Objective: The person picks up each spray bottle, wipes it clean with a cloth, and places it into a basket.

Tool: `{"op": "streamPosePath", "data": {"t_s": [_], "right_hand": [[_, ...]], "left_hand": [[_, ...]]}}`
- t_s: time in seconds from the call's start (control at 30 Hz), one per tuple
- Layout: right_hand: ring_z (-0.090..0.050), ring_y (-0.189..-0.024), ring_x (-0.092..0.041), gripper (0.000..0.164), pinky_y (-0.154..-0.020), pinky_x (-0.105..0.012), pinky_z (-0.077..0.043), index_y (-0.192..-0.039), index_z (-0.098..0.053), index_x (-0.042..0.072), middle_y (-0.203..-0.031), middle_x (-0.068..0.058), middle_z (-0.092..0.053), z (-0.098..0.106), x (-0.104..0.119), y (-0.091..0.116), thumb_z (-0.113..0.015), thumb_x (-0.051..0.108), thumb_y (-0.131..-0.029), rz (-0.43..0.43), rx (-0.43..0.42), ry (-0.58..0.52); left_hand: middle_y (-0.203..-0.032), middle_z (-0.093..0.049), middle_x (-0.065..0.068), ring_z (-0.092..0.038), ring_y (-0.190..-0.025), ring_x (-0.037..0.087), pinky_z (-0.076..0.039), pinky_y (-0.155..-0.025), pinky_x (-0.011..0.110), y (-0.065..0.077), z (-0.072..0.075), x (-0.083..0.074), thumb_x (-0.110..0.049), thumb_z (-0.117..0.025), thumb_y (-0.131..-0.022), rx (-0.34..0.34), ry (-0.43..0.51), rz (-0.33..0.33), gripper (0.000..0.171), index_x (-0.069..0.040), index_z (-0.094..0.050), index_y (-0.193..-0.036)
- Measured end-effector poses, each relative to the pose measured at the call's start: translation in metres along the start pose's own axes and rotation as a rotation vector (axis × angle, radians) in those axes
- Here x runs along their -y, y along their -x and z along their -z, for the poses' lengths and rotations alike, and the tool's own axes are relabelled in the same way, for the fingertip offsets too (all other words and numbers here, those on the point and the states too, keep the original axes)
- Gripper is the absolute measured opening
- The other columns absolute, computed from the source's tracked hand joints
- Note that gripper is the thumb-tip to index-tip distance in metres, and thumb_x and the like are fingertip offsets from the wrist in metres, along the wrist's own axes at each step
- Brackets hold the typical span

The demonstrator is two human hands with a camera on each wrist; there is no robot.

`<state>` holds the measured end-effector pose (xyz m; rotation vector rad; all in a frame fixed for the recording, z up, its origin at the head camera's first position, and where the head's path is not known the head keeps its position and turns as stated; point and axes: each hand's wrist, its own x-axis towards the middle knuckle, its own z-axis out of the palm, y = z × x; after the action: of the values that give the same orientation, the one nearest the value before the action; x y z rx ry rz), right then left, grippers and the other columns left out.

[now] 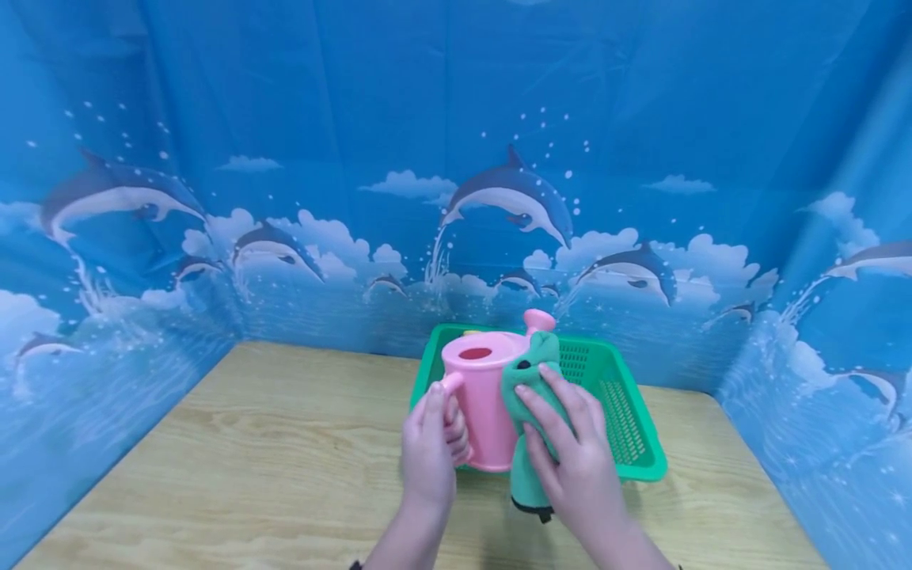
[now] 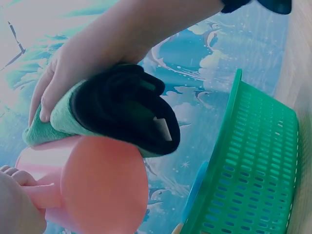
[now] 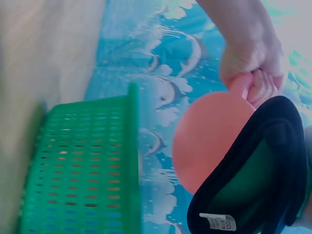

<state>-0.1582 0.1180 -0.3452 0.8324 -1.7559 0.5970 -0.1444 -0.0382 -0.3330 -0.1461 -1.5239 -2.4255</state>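
A pink watering can (image 1: 492, 412) is held up in front of the basket, its rose showing at the back right. My left hand (image 1: 430, 455) grips its handle. Its round base (image 2: 107, 185) faces the left wrist camera. Against the can's right side lies a green fleecy mitt (image 1: 530, 467) with a black eye-like spot. My right hand (image 1: 570, 443) holds it there from outside, fingers spread over the cloth. The mitt's black-trimmed opening (image 3: 243, 180) hangs toward the table, a white tag inside. In the head view my right thumb is hidden.
A green perforated basket (image 1: 644, 443) stands on the wooden table (image 1: 306, 443) behind the can. A small yellow thing (image 1: 472, 332) shows at its back left, and a blue edge (image 2: 194, 190) shows past its rim. Blue dolphin-print sheeting (image 1: 342, 142) surrounds the table's back and sides.
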Motion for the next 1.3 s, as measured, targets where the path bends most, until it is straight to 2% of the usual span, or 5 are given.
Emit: {"op": "streamPosePath", "data": {"t_s": [0.13,0.57,0.87,1.13,1.3], "right_hand": [[-0.053,-0.113,-0.033,0.036,-0.105,-0.024,-0.035,-0.122,-0.064,0.008,-0.135,-0.016,-0.055,0.003,-0.002,-0.005,-0.045,0.032,-0.103,-0.057,0.024,-0.023],[-0.053,-0.106,-0.035,0.034,-0.093,-0.032,-0.042,-0.119,-0.066,0.011,-0.132,-0.016,-0.056,0.006,0.003,0.015,-0.044,0.031,-0.103,0.039,0.079,0.022],[-0.052,-0.105,-0.036,0.033,-0.104,-0.025,-0.033,-0.116,-0.067,0.008,-0.128,-0.019,-0.058,0.010,0.005,0.031,-0.045,0.029,-0.103,0.084,0.063,0.000],[-0.050,-0.119,-0.027,0.038,-0.107,-0.019,-0.031,-0.121,-0.064,0.007,-0.134,-0.016,-0.055,0.017,0.002,0.011,-0.043,0.034,-0.103,-0.072,0.060,-0.051],[-0.045,-0.131,-0.019,0.043,-0.106,-0.015,-0.032,-0.124,-0.063,0.007,-0.138,-0.015,-0.053,0.024,0.001,-0.002,-0.044,0.038,-0.102,-0.180,0.037,-0.110]], "left_hand": [[-0.050,-0.025,-0.005,-0.024,-0.042,0.006,-0.020,-0.043,0.017,-0.002,0.002,0.000,-0.032,-0.039,-0.103,-0.004,0.042,0.034,0.045,-0.012,-0.029,-0.064],[-0.047,-0.023,-0.008,-0.021,-0.039,0.005,-0.021,-0.042,0.018,-0.011,0.016,-0.004,-0.041,-0.039,-0.102,-0.001,0.115,0.054,0.054,-0.015,-0.024,-0.058],[-0.046,-0.023,-0.008,-0.021,-0.039,0.005,-0.021,-0.042,0.018,-0.014,0.019,-0.006,-0.042,-0.042,-0.102,0.052,0.085,0.056,0.055,-0.015,-0.023,-0.057],[-0.047,-0.024,-0.008,-0.022,-0.040,0.006,-0.020,-0.043,0.018,-0.013,0.019,-0.003,-0.037,-0.041,-0.102,0.155,0.048,0.088,0.053,-0.013,-0.023,-0.058],[-0.048,-0.021,-0.002,-0.016,-0.041,0.014,-0.012,-0.041,0.024,-0.016,0.024,0.003,-0.026,-0.032,-0.103,0.307,0.080,-0.029,0.046,-0.009,-0.022,-0.061]]}}
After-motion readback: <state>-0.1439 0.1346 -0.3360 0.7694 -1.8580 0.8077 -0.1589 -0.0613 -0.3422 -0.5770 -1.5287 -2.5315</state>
